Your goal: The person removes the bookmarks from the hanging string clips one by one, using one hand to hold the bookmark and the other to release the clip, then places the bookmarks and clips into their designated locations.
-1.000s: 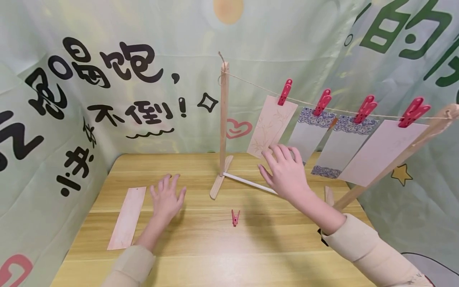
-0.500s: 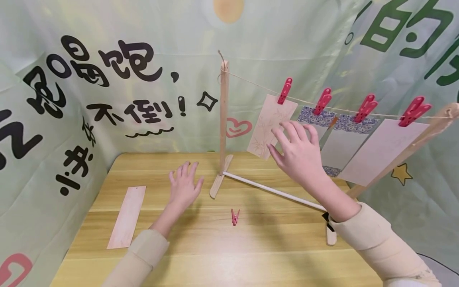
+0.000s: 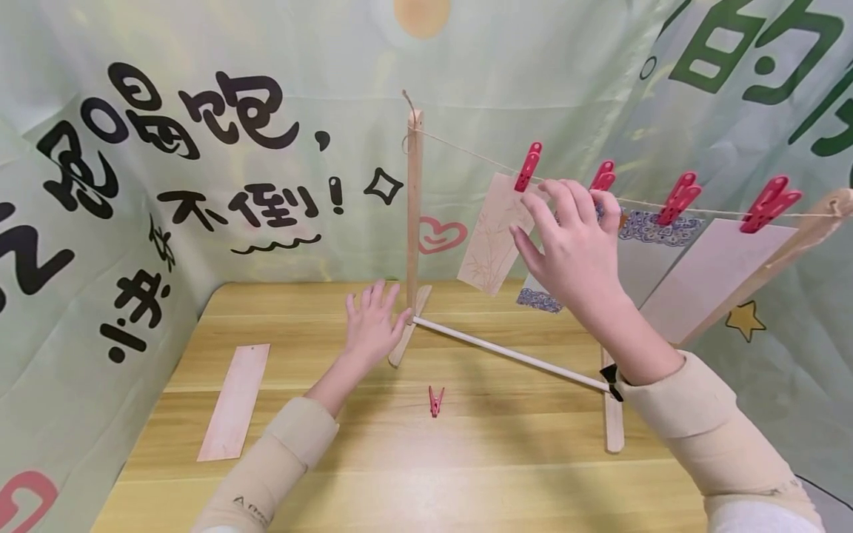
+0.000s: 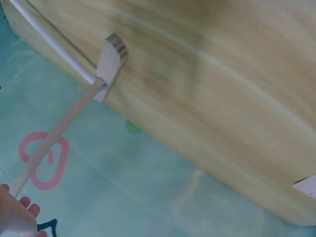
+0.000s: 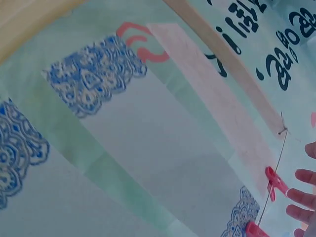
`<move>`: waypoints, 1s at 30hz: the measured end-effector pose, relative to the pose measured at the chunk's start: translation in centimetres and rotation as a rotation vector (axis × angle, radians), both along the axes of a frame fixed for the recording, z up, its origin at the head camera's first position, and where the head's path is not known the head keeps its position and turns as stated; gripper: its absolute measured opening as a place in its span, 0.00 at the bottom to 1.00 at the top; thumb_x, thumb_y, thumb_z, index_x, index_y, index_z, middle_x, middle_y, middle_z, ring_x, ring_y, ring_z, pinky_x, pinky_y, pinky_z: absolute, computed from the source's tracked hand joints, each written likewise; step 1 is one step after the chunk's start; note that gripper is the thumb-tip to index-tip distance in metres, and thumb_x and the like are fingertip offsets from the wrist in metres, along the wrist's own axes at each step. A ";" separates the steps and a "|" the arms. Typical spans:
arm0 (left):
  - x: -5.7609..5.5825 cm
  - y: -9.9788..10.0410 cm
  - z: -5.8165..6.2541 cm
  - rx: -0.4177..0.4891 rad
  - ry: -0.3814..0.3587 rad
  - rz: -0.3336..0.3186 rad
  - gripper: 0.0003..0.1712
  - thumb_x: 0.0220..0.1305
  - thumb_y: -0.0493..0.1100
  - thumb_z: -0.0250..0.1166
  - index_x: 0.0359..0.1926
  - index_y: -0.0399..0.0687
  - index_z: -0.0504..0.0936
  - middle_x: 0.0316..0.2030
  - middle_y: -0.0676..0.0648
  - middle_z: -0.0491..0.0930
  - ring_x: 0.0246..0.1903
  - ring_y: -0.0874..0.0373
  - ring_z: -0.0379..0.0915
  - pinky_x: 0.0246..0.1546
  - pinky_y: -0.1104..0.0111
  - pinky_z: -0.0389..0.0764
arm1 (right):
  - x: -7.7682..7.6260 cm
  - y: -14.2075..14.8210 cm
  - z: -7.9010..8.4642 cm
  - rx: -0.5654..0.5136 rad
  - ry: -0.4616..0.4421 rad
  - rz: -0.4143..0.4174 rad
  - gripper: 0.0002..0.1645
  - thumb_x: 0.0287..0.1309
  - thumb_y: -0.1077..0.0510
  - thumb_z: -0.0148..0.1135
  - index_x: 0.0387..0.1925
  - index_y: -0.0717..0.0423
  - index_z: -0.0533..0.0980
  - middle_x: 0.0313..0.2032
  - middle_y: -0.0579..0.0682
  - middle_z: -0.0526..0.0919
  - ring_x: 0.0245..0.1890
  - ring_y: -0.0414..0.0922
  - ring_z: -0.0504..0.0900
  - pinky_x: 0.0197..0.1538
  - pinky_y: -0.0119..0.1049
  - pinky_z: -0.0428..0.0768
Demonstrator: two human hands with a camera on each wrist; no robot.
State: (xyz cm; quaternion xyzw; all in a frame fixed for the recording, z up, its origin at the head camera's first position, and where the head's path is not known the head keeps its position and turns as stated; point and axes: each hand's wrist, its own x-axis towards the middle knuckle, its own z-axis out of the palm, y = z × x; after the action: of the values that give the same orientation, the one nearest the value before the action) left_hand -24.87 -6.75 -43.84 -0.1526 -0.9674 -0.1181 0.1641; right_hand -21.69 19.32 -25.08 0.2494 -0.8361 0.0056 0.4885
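Note:
My right hand [image 3: 576, 244], fingers spread and slightly bent, is raised in front of the hanging cards and holds nothing. It is near the leftmost pink clothespin [image 3: 529, 166], which clips a pale pink bamboo-print card [image 3: 496, 233] to the string [image 3: 460, 150]. Partly behind this hand hangs a blue-patterned card [image 3: 541, 300]; the right wrist view shows that card [image 5: 158, 133] more fully. With fingers spread, my left hand [image 3: 375, 329] reaches beside the left wooden post [image 3: 414, 222]. Whether it touches the post is unclear. In the left wrist view, the hand [image 4: 17, 215] shows only in part.
Another patterned card [image 3: 649, 255] and a plain pale card [image 3: 723, 277] hang farther right. On the table [image 3: 333, 488] lie a loose pink clothespin [image 3: 436, 402] and a pink card [image 3: 235, 403]. A white rod [image 3: 506, 354] joins the stand's feet near the table surface.
My right hand has risen and moved rightward, up toward the string and clothespins. The left hand has moved away from the card on the table, right and forward to the left post.

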 end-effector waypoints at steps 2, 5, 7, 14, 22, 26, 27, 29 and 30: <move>-0.3 0.5 0.4 -0.032 0.003 -0.005 0.30 0.66 0.61 0.43 0.65 0.53 0.59 0.62 0.41 0.59 0.60 0.45 0.54 0.56 0.44 0.50 | -0.2 0.1 0.4 -0.006 0.009 -0.016 0.19 0.55 0.52 0.60 0.46 0.58 0.72 0.48 0.59 0.72 0.51 0.56 0.67 0.52 0.55 0.55; -0.6 1.1 1.0 -0.059 -0.009 -0.013 0.31 0.67 0.61 0.42 0.65 0.55 0.58 0.62 0.42 0.58 0.60 0.46 0.53 0.57 0.44 0.50 | -0.6 0.4 1.0 -0.033 0.012 -0.028 0.19 0.57 0.51 0.58 0.45 0.58 0.72 0.48 0.59 0.72 0.51 0.57 0.66 0.52 0.55 0.54; -0.8 1.6 1.3 -0.071 -0.020 -0.016 0.31 0.67 0.61 0.41 0.66 0.56 0.57 0.62 0.42 0.58 0.61 0.46 0.53 0.57 0.45 0.49 | -0.8 0.6 1.6 -0.057 0.003 -0.037 0.19 0.58 0.50 0.56 0.45 0.59 0.71 0.48 0.60 0.72 0.51 0.57 0.66 0.53 0.55 0.53; -1.5 3.1 2.2 -0.114 -0.058 -0.013 0.32 0.67 0.63 0.38 0.67 0.58 0.54 0.65 0.43 0.54 0.63 0.47 0.51 0.60 0.45 0.47 | -1.6 0.9 3.3 -0.122 -0.047 -0.061 0.23 0.63 0.46 0.47 0.48 0.60 0.69 0.50 0.61 0.70 0.53 0.58 0.63 0.55 0.55 0.49; -2.2 4.7 3.4 -0.086 -0.068 -0.036 0.33 0.68 0.63 0.37 0.68 0.57 0.53 0.66 0.43 0.52 0.64 0.47 0.47 0.61 0.45 0.46 | -2.2 0.6 4.2 -0.088 -0.101 -0.102 0.28 0.65 0.41 0.43 0.52 0.60 0.67 0.52 0.60 0.68 0.54 0.57 0.62 0.55 0.55 0.46; -2.5 5.4 4.0 -0.068 -0.060 -0.049 0.33 0.67 0.64 0.36 0.68 0.58 0.53 0.67 0.43 0.51 0.65 0.47 0.46 0.61 0.46 0.46 | -2.3 0.3 4.7 -0.087 -0.169 -0.126 0.28 0.65 0.41 0.42 0.53 0.58 0.67 0.53 0.59 0.67 0.55 0.56 0.61 0.57 0.55 0.45; -2.6 5.6 4.1 -0.068 -0.058 -0.050 0.33 0.67 0.64 0.36 0.68 0.58 0.53 0.67 0.43 0.51 0.65 0.47 0.46 0.61 0.46 0.46 | -2.4 0.2 4.8 -0.091 -0.190 -0.130 0.28 0.65 0.40 0.42 0.54 0.58 0.66 0.53 0.59 0.67 0.56 0.56 0.60 0.57 0.54 0.45; -2.8 6.0 4.2 -0.076 -0.048 -0.054 0.32 0.67 0.64 0.35 0.68 0.58 0.53 0.66 0.43 0.52 0.65 0.48 0.47 0.61 0.46 0.47 | -2.3 0.0 5.0 -0.095 -0.233 -0.143 0.28 0.65 0.40 0.42 0.54 0.57 0.66 0.54 0.58 0.66 0.57 0.55 0.59 0.58 0.54 0.44; -2.9 6.1 4.3 -0.075 -0.044 -0.057 0.33 0.67 0.65 0.35 0.68 0.58 0.53 0.66 0.43 0.52 0.64 0.48 0.47 0.61 0.46 0.47 | -2.3 -0.1 5.1 -0.099 -0.254 -0.152 0.29 0.65 0.40 0.42 0.55 0.57 0.66 0.55 0.58 0.66 0.57 0.55 0.59 0.58 0.53 0.43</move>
State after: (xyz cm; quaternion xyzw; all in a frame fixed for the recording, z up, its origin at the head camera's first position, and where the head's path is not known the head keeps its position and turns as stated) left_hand -27.76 -0.62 -39.51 -0.1833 -0.9698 -0.0899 0.1335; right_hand -24.01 19.26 -20.00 0.1583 -0.9064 0.0413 0.3893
